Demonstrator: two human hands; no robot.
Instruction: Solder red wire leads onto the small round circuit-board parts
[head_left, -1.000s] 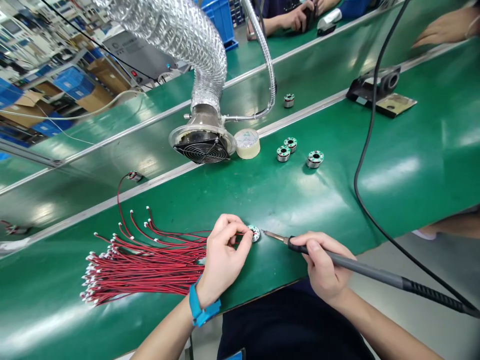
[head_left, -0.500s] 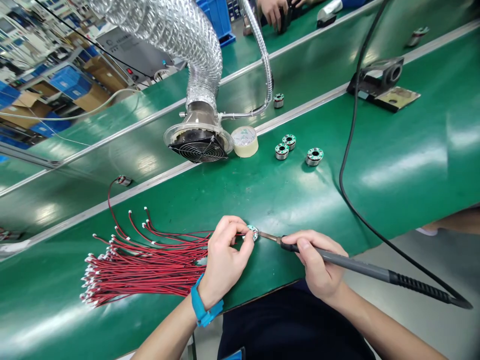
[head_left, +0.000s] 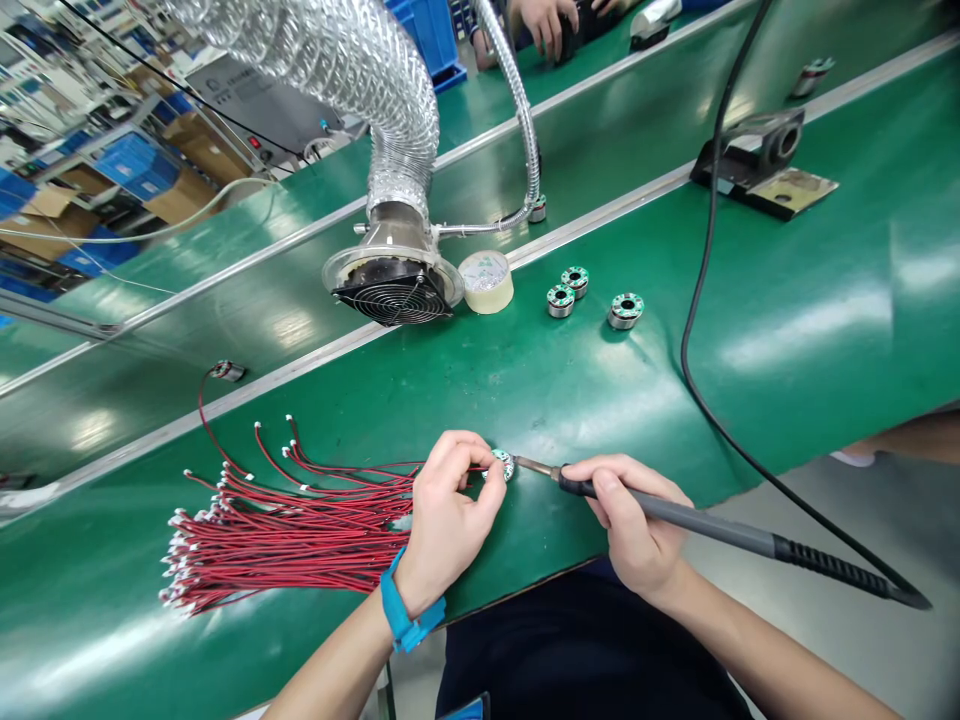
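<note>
My left hand (head_left: pixel 455 500), with a blue band at the wrist, is closed in a pinch on a thin red wire at the edge of a small round motor stator (head_left: pixel 501 464) with a green-and-white board on top. The fingers partly cover the stator. A soldering iron (head_left: pixel 694 518) is gripped in my right hand (head_left: pixel 637 520), its tip touching or nearly touching the stator's right side. Left of my left hand lies a thick bundle of red and black wires (head_left: pixel 300 545) with white connectors at their far-left ends.
Beyond my hands stand several loose stators (head_left: pixel 625 311), a tape roll (head_left: pixel 487 282) and a fume-extractor fan (head_left: pixel 397 293) on a silver duct. A soldering-iron holder (head_left: pixel 772 165) is at right; the iron's black cable (head_left: pixel 697 300) crosses the green bench. Another person's hand (head_left: pixel 546 22) is at the top.
Stators in the channel behind the bench have shifted left, including the one trailing a red wire. Both my hands and the soldering iron stay almost where they were.
</note>
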